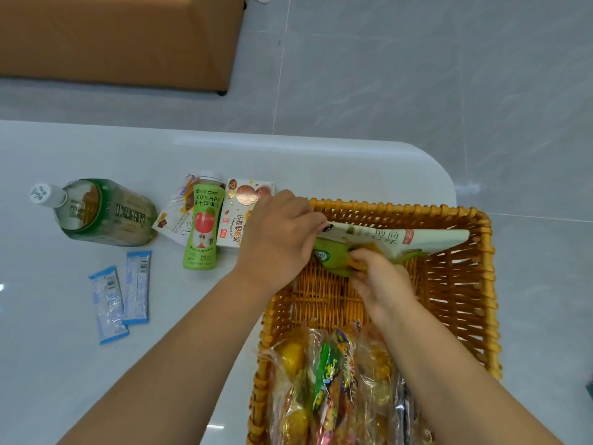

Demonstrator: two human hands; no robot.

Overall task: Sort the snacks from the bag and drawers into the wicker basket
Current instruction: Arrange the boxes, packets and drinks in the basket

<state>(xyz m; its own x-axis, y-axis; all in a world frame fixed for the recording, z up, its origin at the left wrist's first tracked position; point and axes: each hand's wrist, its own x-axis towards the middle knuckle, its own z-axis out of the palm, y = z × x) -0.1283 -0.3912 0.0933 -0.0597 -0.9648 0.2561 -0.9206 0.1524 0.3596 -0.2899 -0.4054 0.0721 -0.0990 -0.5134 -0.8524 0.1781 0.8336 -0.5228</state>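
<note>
On white table, wicker basket above grey tiled floor.

Green juice btl: "100%HPP"; cookie box: "2L".

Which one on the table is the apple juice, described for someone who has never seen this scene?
Start at the wicker basket on the white table; just left of its far corner lie several snacks. The small green plastic apple juice bottle lies there, over a white cookie box. Only it shows a red apple; the bigger green tea bottle is farther left.
</note>
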